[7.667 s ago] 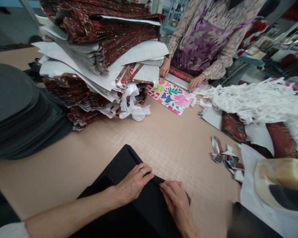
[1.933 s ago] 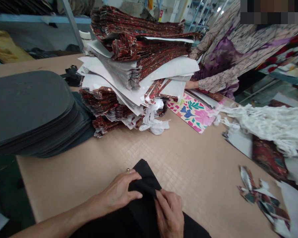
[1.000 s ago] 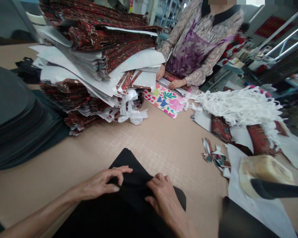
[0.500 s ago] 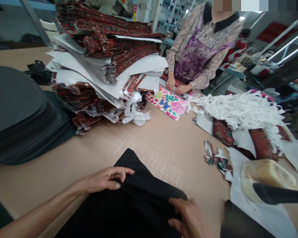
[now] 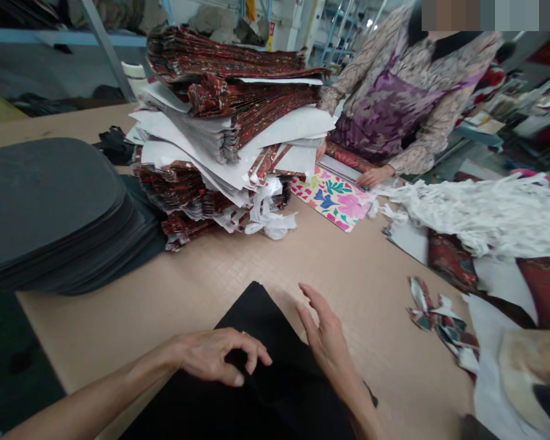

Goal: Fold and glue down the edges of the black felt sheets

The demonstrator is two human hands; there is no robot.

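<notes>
A piece of black fabric (image 5: 252, 305) lies on the tan table (image 5: 330, 263) right in front of me. My left hand (image 5: 215, 354) rests on the cloth's left part, thumb and fingers pinched together on a fold of it. My right hand (image 5: 325, 339) hovers flat over the cloth's right edge, fingers straight and apart, holding nothing.
A tall pile of red patterned and white sheets (image 5: 229, 128) stands at the back. A stack of dark grey pads (image 5: 50, 208) lies left. Across the table a person (image 5: 394, 104) presses a floral sheet (image 5: 332, 198). White strips (image 5: 481, 214) and scraps (image 5: 435, 318) lie right.
My right hand has let go of the cloth's right edge and lifted forward with open fingers. My left hand has curled into a pinch on the cloth. The view has swung left.
</notes>
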